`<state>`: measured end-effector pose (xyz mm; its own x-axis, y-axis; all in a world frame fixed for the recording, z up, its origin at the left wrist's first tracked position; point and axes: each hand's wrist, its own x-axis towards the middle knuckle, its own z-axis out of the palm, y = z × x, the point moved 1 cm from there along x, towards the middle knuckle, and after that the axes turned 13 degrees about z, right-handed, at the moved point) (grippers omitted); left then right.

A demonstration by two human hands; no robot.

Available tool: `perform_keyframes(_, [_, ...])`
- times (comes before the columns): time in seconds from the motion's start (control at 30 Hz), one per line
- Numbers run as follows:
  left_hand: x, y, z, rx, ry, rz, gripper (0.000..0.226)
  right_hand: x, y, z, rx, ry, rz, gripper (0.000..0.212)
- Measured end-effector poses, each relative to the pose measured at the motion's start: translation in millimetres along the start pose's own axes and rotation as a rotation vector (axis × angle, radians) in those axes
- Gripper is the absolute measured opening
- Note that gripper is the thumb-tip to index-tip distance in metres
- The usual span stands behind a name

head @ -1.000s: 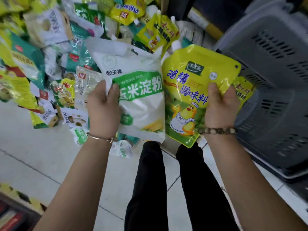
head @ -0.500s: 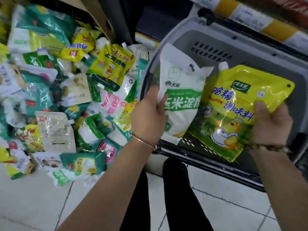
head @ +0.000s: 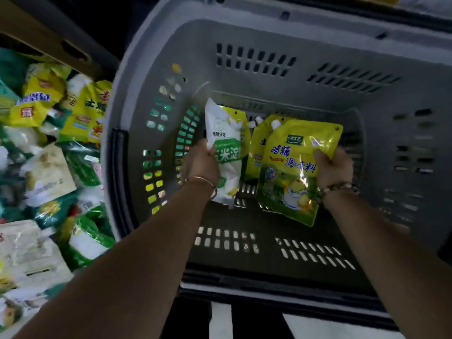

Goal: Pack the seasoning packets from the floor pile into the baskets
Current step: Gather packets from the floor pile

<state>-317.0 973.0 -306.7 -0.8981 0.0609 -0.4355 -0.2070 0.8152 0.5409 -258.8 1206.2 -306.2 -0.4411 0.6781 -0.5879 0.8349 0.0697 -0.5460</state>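
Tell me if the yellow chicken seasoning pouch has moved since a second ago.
Yes. The yellow chicken seasoning pouch went from outside the grey basket down inside it.

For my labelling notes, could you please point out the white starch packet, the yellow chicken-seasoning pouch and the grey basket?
white starch packet (head: 226, 152), head view, green label band.
yellow chicken-seasoning pouch (head: 291, 172), head view, front panel centre.
grey basket (head: 269, 28), head view, far wall.

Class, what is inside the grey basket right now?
Inside the grey basket: a white starch bag in the left hand, a yellow pouch in the right hand, more yellow pouches behind, mostly hidden.
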Motion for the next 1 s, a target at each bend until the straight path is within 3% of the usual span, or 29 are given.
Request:
perform_keyframes(0.1, [10.1,-20.2,28.1,-0.025,0.009,-0.041,0.025,18.3,15.9,20.1,-0.012,-0.086,0.021,0.024])
perform_keyframes(0.33, [34.6,-52.2,71.0,-0.335,0.014,-0.101,0.021,49.5,55.0,49.8,-0.048,-0.125,0.062,0.028])
perform_keyframes(0.53, [50.5,-74.1,86.7,-0.205,-0.014,-0.111,0.025,65.8,76.7,71.4,-0.076,-0.148,0.127,0.032])
perform_keyframes(0.73, [53.6,-84.3,80.8,-0.053,-0.008,-0.317,0.032,78.5,77.1,87.9,-0.194,-0.107,0.233,0.032])
perform_keyframes(0.8, [47.5,-76.2,73.5,-0.016,0.064,-0.204,0.041,74.2,73.2,85.5,-0.238,-0.01,0.223,0.034])
perform_keyframes(0.87, [38.4,-65.1,70.3,0.127,0.061,0.085,0.057,61.7,70.8,81.5,-0.396,0.073,0.105,0.049])
perform_keyframes(0.93, [33.9,-55.7,75.8,0.288,-0.067,0.355,0.071,47.2,73.1,81.5,-0.605,-0.014,-0.058,0.07])
perform_keyframes(1.0, [32.0,-52.4,87.4,0.461,-0.276,0.471,0.085,39.1,78.8,86.0,-0.748,-0.198,-0.171,0.084])
